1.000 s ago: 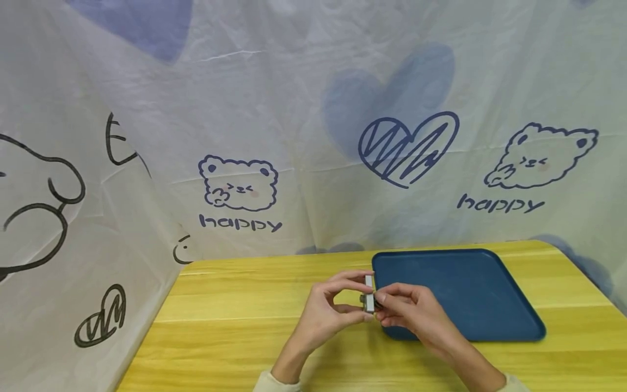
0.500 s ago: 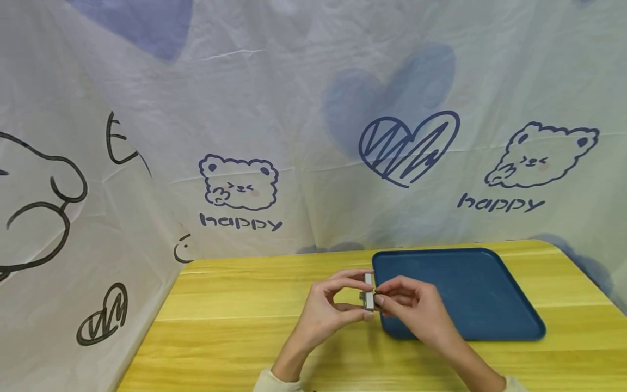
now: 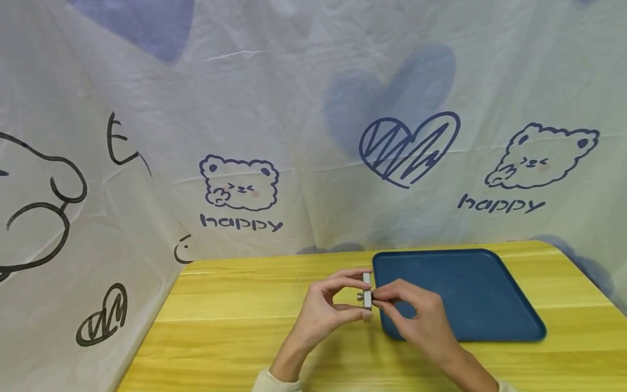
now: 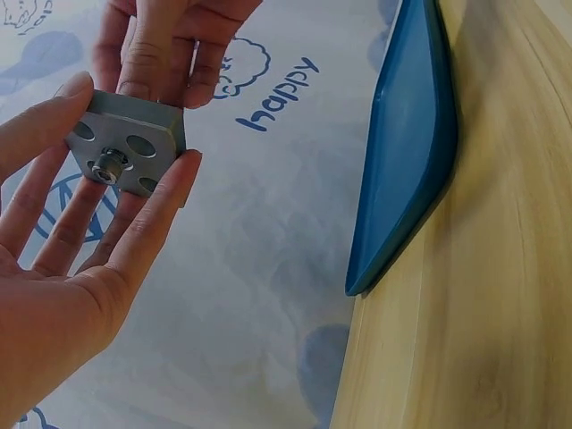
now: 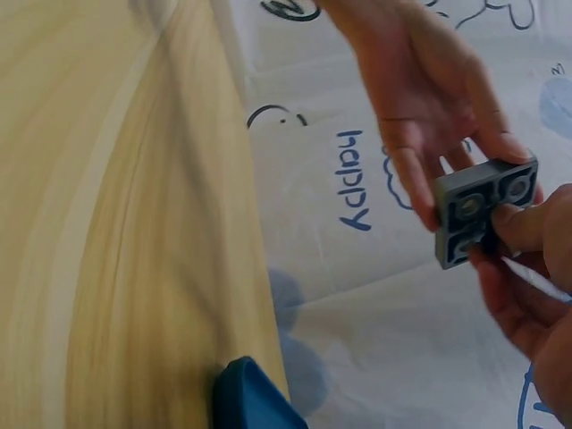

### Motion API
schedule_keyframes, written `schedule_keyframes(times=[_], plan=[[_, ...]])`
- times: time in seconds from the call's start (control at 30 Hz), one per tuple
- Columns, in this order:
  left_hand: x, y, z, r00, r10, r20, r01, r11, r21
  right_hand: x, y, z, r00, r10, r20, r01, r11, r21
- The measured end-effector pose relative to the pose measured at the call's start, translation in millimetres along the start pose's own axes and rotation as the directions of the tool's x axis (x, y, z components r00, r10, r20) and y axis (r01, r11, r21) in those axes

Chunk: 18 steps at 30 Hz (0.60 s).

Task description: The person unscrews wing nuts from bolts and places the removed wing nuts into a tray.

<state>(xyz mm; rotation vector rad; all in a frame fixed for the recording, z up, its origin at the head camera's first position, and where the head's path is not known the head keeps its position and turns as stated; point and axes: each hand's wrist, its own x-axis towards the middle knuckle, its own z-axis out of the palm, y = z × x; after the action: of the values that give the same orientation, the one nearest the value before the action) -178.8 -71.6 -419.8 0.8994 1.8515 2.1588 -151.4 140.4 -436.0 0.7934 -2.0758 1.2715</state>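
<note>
Above the table my left hand holds a grey square metal plate by its edges, thumb on one side and fingers on the other. A socket-head bolt sticks out of the middle of its face, with holes around it. My right hand is at the opposite side, thumb and fingertips pinching at the centre of the plate's recessed back in the right wrist view. Those fingers cover the small dark part between them; I cannot tell its kind. The back also shows round sockets near the corners.
A blue tray lies on the yellow wood-grain table, just right of the plate and partly behind my right hand. A pale printed cloth hangs behind the table and along its left side.
My right thumb and fingers have shifted their pinch at the plate's back, and that hand now sits more stretched out. The bolt head shows more clearly on the left side. The left hand has barely moved.
</note>
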Motion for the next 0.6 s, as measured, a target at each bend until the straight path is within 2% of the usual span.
schedule_keyframes(times=[0.07,0.17,0.27,0.37,0.5,0.6], plan=[[0.0,0.5,-0.5,1.000,0.006,-0.002,-0.006,1.000,-0.003,-0.9,1.9,1.4,0.996,-0.086,-0.004,0.086,0.996,-0.024],[0.0,0.7,-1.0,1.000,0.013,-0.005,-0.013,1.000,0.001,-1.6,5.9,3.9,0.975,-0.222,-0.028,0.219,0.973,-0.064],[0.1,0.5,-1.5,1.000,0.016,-0.004,-0.016,1.000,0.000,-1.2,9.7,5.9,0.952,-0.304,-0.047,0.298,0.949,-0.104],[-0.1,0.7,-2.2,1.000,0.017,-0.004,-0.017,1.000,-0.003,-1.4,10.3,5.5,0.965,-0.260,-0.029,0.257,0.963,-0.082],[-0.1,0.4,-2.8,1.000,0.013,-0.009,-0.013,1.000,-0.004,-1.8,7.7,2.3,0.992,-0.121,0.024,0.122,0.993,-0.003],[0.1,0.6,-2.8,1.000,0.005,-0.014,-0.005,1.000,-0.001,-1.3,7.5,1.3,0.997,-0.071,0.039,0.069,0.997,0.046]])
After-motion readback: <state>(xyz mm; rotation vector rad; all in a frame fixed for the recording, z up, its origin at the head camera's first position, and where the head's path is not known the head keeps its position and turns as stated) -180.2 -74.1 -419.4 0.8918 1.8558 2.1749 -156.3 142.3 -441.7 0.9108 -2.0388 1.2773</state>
